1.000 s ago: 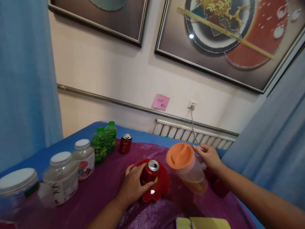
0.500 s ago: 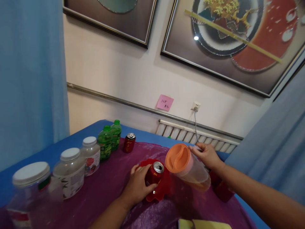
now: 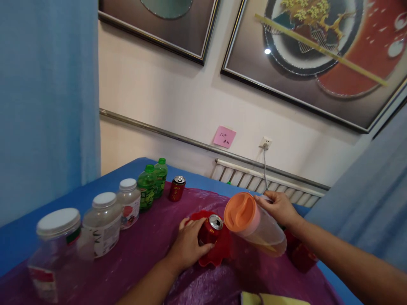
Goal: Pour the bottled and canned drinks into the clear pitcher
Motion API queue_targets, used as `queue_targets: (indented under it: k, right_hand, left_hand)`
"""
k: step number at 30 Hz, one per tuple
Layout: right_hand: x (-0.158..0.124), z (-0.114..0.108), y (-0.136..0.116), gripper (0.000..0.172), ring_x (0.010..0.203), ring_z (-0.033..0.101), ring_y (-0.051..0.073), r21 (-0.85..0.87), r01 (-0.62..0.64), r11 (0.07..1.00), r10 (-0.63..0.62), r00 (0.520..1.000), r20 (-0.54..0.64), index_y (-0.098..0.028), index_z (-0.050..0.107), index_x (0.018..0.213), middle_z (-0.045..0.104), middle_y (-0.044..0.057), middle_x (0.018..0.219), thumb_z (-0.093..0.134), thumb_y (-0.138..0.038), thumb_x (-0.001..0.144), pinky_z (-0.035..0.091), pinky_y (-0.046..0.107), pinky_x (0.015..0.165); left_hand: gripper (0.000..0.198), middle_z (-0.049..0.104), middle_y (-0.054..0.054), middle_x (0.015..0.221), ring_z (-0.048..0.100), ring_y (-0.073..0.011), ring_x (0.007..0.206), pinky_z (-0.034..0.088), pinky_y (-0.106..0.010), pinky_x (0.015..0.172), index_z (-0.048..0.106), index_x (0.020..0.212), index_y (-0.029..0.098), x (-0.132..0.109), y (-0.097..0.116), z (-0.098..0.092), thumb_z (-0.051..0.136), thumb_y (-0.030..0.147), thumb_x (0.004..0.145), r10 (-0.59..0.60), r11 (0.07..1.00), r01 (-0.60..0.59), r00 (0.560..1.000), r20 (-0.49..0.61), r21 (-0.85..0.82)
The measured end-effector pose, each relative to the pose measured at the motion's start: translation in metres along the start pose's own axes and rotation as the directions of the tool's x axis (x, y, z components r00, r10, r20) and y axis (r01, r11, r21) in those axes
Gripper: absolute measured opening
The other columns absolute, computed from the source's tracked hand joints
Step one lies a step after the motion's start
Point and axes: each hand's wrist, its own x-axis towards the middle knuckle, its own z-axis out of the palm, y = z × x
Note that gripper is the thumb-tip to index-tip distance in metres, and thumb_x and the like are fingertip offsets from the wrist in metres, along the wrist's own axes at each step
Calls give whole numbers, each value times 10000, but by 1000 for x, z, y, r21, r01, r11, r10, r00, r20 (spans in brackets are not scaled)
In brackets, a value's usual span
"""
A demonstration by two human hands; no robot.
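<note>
My left hand (image 3: 190, 243) is wrapped round an open red can (image 3: 210, 229), which is over a red scalloped dish (image 3: 222, 250). My right hand (image 3: 281, 208) grips the handle of a clear pitcher (image 3: 263, 235) with an orange lid (image 3: 241, 212). The pitcher is tilted to the left, its lid close beside the can's top, and some amber liquid lies along its lower side. Whether any liquid is passing between pitcher and can cannot be made out.
Clear jars (image 3: 103, 222) with white lids, green bottles (image 3: 147, 188) and another red can (image 3: 177, 189) line the left side of the purple cloth (image 3: 136, 262). Something red (image 3: 302, 256) sits below my right forearm. A yellow item (image 3: 273, 299) lies at the near edge.
The view has shifted slightly, so most things appear further right. Both hands keep their holds on the can and pitcher, and the pitcher stays tilted.
</note>
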Motion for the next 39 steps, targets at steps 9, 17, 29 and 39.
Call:
queue_targets:
  k: [9,17,29,39]
  right_hand:
    - [1,2,0,543,523,257,98,-6,20,1000,-20,1000,-6,-243,292,557,228,-60,561,573,-634,807,191,256,476]
    - [1,4,5,559,523,243,95,1,28,1000,-28,1000,-14,-243,286,565,217,-65,566,576,-652,813,190,252,470]
    - [1,4,5,558,520,250,94,35,16,999,-16,1000,5,-243,292,559,229,-63,556,581,-649,812,204,247,460]
    - [-1,1,3,571,519,239,93,27,26,999,-25,1000,-8,-247,274,560,218,-64,558,581,-660,809,198,251,460]
  left_hand:
    - [754,692,-97,1298,608,-317,1214,205,-554,1191,563,1317,235,-1,0,1,852,344,628,6,1000,-6,1000,13,-7]
    - [747,682,-95,1323,597,-336,1237,211,-562,1191,571,1315,254,-3,0,2,844,350,627,24,1000,-24,1000,1,-7]
    - [750,685,-75,1319,597,-329,1235,196,-558,1196,571,1316,262,-3,0,1,845,337,622,28,999,-28,1000,1,-30]
    - [754,692,-93,1296,601,-335,1225,208,-556,1192,575,1317,242,-2,1,0,845,357,622,18,1000,-18,1000,11,-16]
